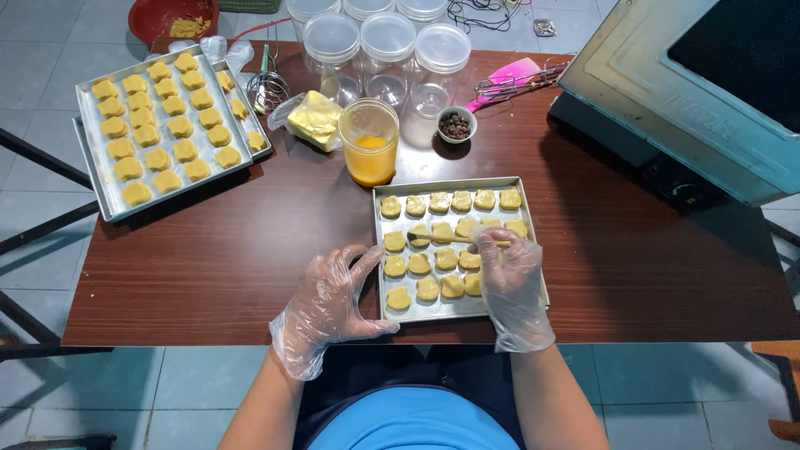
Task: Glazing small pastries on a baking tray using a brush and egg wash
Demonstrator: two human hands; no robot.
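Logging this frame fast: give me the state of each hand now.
Left hand: open, empty, fingers on the edge of the baking tray.
Right hand: closed on a brush over the cookies.

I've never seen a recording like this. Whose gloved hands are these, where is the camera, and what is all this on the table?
There is no machine here: a person wears a camera on the head, so the one picture looks down over their own two hands, both in thin clear plastic gloves. The left hand rests on the brown table, fingers against the edge of a metal baking tray filled with small yellow dough pieces. The right hand is over that tray and holds a small brush across the dough. Farther back stand a cup of orange-yellow liquid, a small bowl of dark bits, a bagged yellow block, a wire whisk, clear lidded jars and a second tray of dough pieces. At the right sits a metal oven.
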